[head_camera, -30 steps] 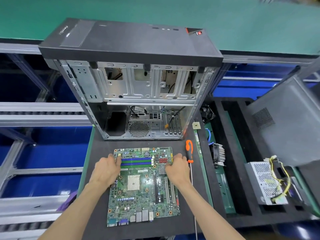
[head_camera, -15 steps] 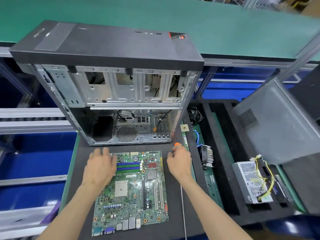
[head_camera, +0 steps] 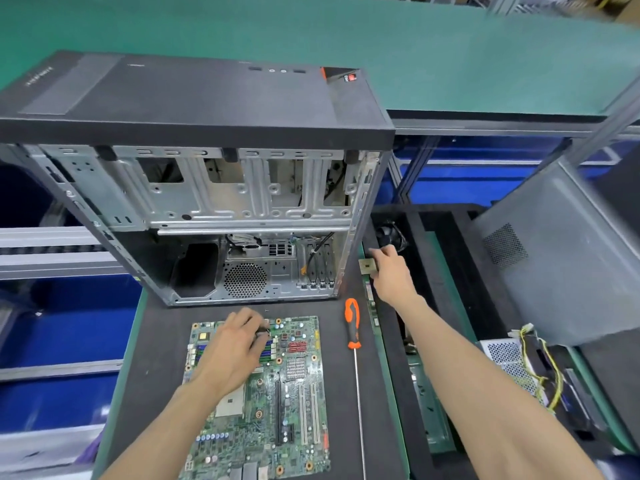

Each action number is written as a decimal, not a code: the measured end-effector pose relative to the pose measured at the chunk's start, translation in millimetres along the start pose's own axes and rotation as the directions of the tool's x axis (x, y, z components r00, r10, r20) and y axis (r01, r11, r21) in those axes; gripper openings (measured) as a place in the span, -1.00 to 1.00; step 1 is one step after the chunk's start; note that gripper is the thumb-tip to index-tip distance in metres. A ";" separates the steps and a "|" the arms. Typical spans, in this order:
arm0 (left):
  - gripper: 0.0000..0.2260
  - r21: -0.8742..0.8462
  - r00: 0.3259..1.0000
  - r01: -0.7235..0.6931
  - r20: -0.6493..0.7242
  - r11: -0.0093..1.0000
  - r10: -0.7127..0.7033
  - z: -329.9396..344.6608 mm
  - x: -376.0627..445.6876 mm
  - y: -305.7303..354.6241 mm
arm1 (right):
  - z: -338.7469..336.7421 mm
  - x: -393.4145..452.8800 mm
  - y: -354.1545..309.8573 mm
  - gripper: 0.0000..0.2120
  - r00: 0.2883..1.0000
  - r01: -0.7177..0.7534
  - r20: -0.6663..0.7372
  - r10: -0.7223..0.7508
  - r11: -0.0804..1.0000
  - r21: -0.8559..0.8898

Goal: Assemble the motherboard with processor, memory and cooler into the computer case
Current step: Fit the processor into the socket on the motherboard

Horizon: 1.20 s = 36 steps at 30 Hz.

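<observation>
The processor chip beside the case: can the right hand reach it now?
Probably yes. The right hand is already at the processor chip, fingers at its edge. Nothing lies between them; the case stands to one side.

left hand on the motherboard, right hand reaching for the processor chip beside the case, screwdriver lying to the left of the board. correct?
One slip: the screwdriver lies to the right of the motherboard, not the left, as the head view shows. The rest holds: the left hand rests on the board, and the right hand is at the processor chip beside the case.
</observation>
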State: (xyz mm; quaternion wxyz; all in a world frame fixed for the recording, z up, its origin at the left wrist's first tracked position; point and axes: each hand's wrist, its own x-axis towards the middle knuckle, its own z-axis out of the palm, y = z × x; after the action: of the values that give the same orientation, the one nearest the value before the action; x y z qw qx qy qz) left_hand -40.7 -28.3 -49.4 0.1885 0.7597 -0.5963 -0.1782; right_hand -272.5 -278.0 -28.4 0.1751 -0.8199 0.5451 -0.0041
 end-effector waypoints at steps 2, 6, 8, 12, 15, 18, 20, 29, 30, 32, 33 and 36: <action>-0.89 -0.017 1.000 0.003 -0.001 1.000 -0.003 -0.4 0.0 -0.6 | 1.5 9.4 1.5 -0.43 0.999 0.027 0.035 -0.026 0.999 -0.033; -0.87 -0.033 1.000 0.015 0.009 0.999 -0.015 -0.6 0.4 -0.8 | 2.9 21.5 4.6 -0.50 0.994 0.080 0.085 -0.069 0.989 -0.122; -0.87 -0.037 1.000 0.022 0.013 0.999 -0.022 -0.6 1.0 -0.9 | 2.5 24.8 4.6 -0.53 0.992 0.093 0.105 -0.076 0.982 -0.163; -0.87 -0.039 0.999 0.036 0.015 0.999 -0.035 -0.1 3.0 0.9 | 1.2 24.7 3.0 -0.59 0.990 0.104 0.110 -0.083 0.973 -0.207; -0.87 -0.036 0.999 0.043 0.023 0.998 -0.043 -0.1 3.3 1.9 | 1.3 19.8 0.5 -0.60 0.988 0.139 0.096 -0.117 0.950 -0.279; -0.87 -0.042 0.998 0.049 0.032 0.998 -0.048 -0.9 3.2 1.3 | -1.7 12.6 -1.3 -0.59 0.986 0.163 0.084 -0.142 0.923 -0.350; -0.87 -0.040 0.998 0.051 0.039 0.998 -0.050 -1.9 3.6 1.6 | -6.0 4.6 -0.2 -0.64 0.988 0.158 0.060 -0.146 0.916 -0.370; -0.81 -0.070 0.997 0.066 0.037 0.995 -0.064 -3.6 2.4 7.9 | 0.6 -97.5 -18.7 -0.82 0.997 0.078 -0.010 -0.080 0.917 0.392; -0.81 -0.091 0.998 0.055 0.030 0.994 -0.052 -4.1 1.5 10.8 | 5.3 -111.3 -28.6 -0.81 0.996 0.076 0.001 -0.086 0.880 0.469; -0.81 -0.159 0.999 0.032 0.021 0.987 -0.029 -6.5 -1.4 17.8 | 17.8 -134.0 -50.4 -0.78 0.992 0.048 0.059 -0.107 0.784 0.619; -0.80 -0.199 0.999 0.025 0.027 0.980 -0.020 -8.6 -3.4 21.0 | 24.2 -142.8 -61.9 -0.77 0.988 0.009 0.105 -0.114 0.720 0.694; -0.71 -0.334 0.997 0.018 0.072 0.942 0.006 -16.6 -10.6 25.6 | 41.8 -159.6 -94.4 -0.77 0.961 -0.156 0.247 -0.126 0.493 0.856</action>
State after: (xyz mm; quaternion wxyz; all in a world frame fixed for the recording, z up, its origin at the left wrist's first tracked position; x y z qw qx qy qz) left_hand -56.3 -22.2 -21.8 0.2927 0.7117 -0.5614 -0.3045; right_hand -244.8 -90.8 -10.7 0.6384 -0.6065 0.4454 -0.1619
